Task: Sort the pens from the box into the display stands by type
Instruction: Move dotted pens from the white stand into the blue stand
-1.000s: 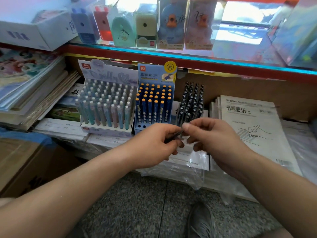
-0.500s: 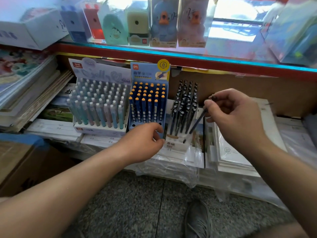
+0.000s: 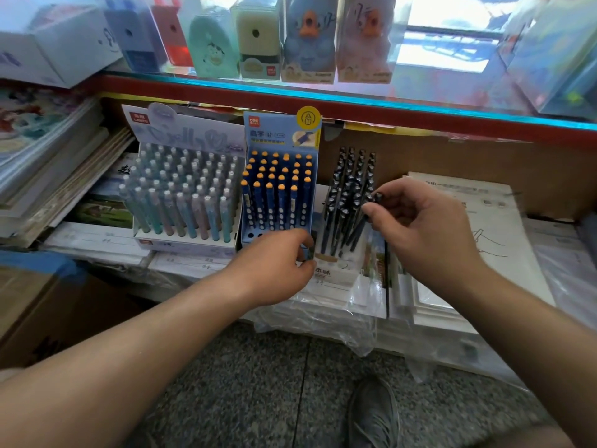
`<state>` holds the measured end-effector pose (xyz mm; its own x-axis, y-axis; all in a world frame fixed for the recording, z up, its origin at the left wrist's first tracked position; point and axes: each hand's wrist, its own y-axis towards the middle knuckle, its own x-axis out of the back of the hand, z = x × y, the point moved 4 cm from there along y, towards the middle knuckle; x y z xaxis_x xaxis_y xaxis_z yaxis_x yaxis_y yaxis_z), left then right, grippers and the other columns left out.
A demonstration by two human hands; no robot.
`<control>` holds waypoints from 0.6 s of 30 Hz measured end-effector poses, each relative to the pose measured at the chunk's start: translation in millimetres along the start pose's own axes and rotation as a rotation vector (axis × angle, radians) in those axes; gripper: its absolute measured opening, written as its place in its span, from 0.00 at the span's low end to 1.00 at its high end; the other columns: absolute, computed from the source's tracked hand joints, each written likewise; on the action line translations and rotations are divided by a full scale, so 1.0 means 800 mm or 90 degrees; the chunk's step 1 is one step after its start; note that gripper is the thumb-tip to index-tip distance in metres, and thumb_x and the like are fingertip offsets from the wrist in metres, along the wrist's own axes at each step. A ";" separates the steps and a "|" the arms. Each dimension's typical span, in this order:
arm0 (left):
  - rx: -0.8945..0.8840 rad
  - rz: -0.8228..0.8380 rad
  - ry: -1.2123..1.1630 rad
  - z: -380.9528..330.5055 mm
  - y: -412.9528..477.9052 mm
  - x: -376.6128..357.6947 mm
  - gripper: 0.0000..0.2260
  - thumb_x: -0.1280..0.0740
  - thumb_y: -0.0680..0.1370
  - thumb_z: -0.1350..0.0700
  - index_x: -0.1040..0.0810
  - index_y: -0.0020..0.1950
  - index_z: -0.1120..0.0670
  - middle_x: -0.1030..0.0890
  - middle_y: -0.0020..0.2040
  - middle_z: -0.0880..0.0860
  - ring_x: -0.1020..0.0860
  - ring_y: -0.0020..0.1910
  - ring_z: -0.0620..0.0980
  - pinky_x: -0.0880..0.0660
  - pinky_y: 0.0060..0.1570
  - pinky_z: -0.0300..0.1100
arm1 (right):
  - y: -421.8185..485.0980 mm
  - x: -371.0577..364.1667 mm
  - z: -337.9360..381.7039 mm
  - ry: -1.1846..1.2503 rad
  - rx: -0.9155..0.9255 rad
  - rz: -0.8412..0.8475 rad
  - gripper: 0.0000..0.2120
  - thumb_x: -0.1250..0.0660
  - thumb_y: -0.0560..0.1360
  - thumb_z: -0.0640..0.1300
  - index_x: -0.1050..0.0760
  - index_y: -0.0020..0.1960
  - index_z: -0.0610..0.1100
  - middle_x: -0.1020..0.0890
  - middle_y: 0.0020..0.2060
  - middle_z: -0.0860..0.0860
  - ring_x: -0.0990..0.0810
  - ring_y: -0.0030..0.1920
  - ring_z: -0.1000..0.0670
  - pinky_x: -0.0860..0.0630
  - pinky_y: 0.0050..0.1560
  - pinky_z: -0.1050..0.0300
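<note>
While three display stands (image 3: 280,137) are standing side by side, right hand (image 3: 429,231) is pinching one black pen (image 3: 358,228); left hand (image 3: 274,266) is pinching one small dark object (image 3: 309,253).

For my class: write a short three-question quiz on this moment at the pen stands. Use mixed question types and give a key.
1. True or false: the right hand pinches a dark slim pen at the stand of dark pens.
2. Which stand is in the middle of the three? A. the white card stand of pastel pens; B. the blue card stand of orange-tipped blue pens; C. the stand of dark pens.
3. Fill in: the fingers of the ____ hand are curled at the front lower corner of the blue stand.

Key: 1 true; 2 B; 3 left, the left hand.
</note>
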<state>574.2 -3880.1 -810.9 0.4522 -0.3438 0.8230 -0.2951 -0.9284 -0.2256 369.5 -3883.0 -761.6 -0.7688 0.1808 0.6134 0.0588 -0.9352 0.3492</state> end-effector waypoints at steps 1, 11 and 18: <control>-0.001 -0.001 0.000 0.000 0.001 0.000 0.18 0.35 0.82 0.47 0.28 0.71 0.48 0.20 0.61 0.48 0.21 0.56 0.48 0.22 0.56 0.48 | 0.000 0.000 0.000 -0.001 -0.001 0.003 0.05 0.27 0.76 0.49 0.19 0.51 0.51 0.18 0.39 0.58 0.19 0.41 0.59 0.21 0.43 0.66; -0.007 -0.002 -0.001 -0.003 0.003 0.000 0.17 0.35 0.81 0.48 0.26 0.69 0.49 0.19 0.59 0.47 0.21 0.54 0.47 0.21 0.55 0.48 | -0.006 -0.017 0.001 -0.163 0.053 0.068 0.12 0.26 0.75 0.53 0.17 0.54 0.47 0.18 0.44 0.55 0.22 0.44 0.56 0.23 0.49 0.61; -0.002 -0.009 -0.006 0.002 -0.003 0.004 0.17 0.35 0.81 0.48 0.26 0.70 0.49 0.19 0.57 0.47 0.21 0.53 0.47 0.21 0.56 0.50 | -0.001 -0.030 -0.003 -0.213 -0.003 0.105 0.11 0.28 0.77 0.54 0.16 0.51 0.47 0.17 0.42 0.52 0.21 0.43 0.53 0.21 0.48 0.54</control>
<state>577.6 -3879.2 -808.8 0.4637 -0.3326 0.8212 -0.2912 -0.9326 -0.2133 386.2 -3887.5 -778.2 -0.4988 0.1161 0.8589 0.1616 -0.9612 0.2237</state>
